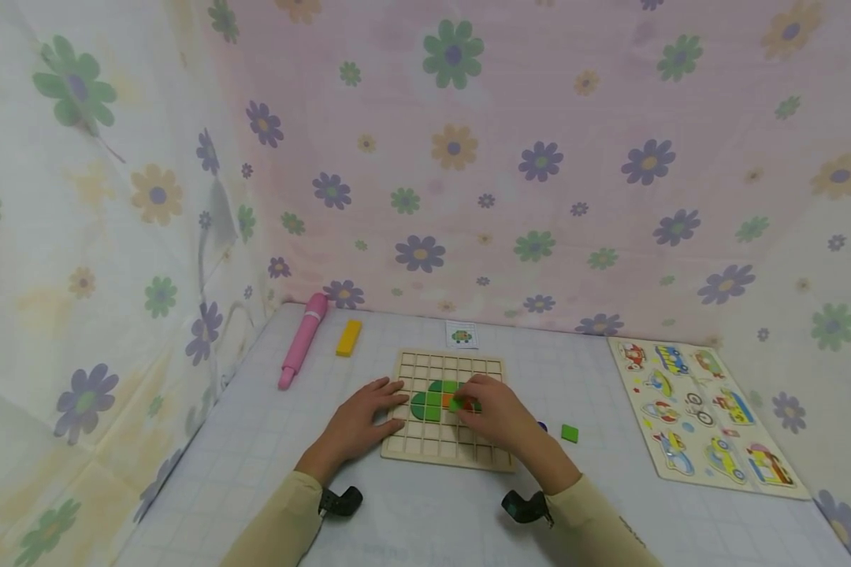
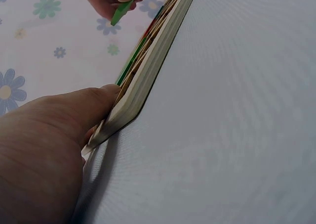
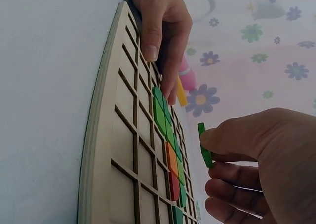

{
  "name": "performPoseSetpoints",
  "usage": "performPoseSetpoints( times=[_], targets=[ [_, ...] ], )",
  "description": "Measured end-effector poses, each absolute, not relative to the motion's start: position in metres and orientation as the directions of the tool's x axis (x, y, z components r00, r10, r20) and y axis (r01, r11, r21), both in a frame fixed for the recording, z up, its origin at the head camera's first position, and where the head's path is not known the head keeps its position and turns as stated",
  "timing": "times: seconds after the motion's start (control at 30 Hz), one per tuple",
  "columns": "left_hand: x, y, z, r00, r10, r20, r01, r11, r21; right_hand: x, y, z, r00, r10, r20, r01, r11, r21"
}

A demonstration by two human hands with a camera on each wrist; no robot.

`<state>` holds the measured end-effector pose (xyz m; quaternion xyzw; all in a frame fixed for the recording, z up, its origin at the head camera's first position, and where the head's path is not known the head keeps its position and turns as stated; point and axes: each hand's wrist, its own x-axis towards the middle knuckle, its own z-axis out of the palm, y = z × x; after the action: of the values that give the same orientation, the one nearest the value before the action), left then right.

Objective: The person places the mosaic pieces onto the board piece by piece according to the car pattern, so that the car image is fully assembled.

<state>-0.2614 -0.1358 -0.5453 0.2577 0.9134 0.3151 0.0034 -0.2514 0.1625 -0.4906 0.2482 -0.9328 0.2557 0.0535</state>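
Note:
A square wooden grid board (image 1: 425,450) lies on the table, with green, orange and red tiles (image 3: 173,159) set in its middle cells. My left hand (image 1: 354,421) rests at the board's left edge, fingers spread and the thumb on its rim. Between thumb and fingers, my right hand (image 1: 495,413) pinches a thin green tile (image 3: 205,147), held above the board near the coloured tiles. Part of the tile pattern is hidden behind that hand in the head view. Just beyond the board lies a small picture card (image 1: 462,335) showing a green figure.
To the right of the board are a loose green square tile (image 1: 570,433) and a dark blue piece (image 1: 542,426), partly covered by the right forearm. A picture puzzle board (image 1: 709,421) lies far right. A pink tube-shaped object (image 1: 302,342) and a yellow block (image 1: 349,338) lie back left.

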Motion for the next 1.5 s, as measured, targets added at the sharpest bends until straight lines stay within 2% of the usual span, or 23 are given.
performPoseSetpoints(
  times=[0.6,1.23,1.5],
  targets=[
    [-0.26,-0.134,-0.549,-0.868,0.472,0.155,0.466,0.669,0.578,-0.255,0.154,-0.502,-0.896,-0.425,0.131,-0.437,0.79,-0.43],
    [-0.262,-0.137,-0.546,-0.867,0.474,0.154,0.469,0.671,0.574,-0.258,0.148,-0.506,-0.872,-0.468,0.14,-0.483,0.78,-0.398],
    [-0.263,-0.137,-0.546,-0.868,0.473,0.15,0.467,0.677,0.569,-0.258,0.149,-0.507,-0.881,-0.454,0.134,-0.467,0.789,-0.399]
  ],
)
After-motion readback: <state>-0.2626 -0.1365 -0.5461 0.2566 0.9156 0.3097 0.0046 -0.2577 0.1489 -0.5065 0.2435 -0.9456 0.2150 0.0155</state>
